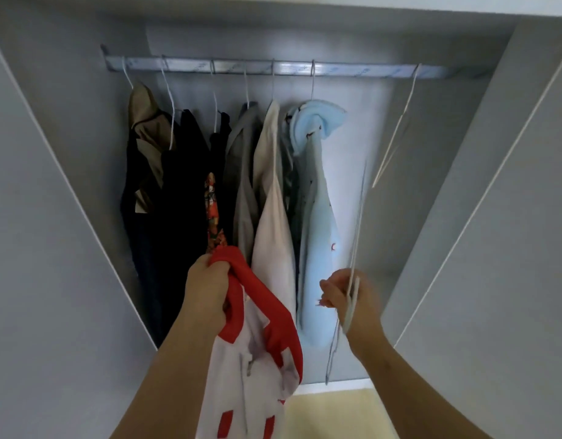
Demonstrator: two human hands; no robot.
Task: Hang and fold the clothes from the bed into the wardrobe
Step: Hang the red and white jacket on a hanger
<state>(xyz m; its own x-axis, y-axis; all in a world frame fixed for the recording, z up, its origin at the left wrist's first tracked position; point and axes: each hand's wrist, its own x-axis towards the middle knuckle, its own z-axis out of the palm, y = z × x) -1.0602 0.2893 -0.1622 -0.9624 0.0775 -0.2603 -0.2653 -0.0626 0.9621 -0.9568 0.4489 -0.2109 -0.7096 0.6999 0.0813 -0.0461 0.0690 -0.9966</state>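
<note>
I stand in front of the open wardrobe [463,153]. My left hand [206,293] grips the red collar of a red and white shirt [257,359], which hangs down from my fist. My right hand [346,296] is closed on a thin white wire hanger [357,223], held upright and blurred by motion. Several garments hang on the metal rail [273,68]: tan, black, grey, white [270,217] and light blue [317,217] ones.
One empty white hanger [400,122] hangs tilted at the rail's right end, with free rail between it and the light blue garment. Grey wardrobe doors stand open at both sides. A pale yellow floor [330,416] shows below.
</note>
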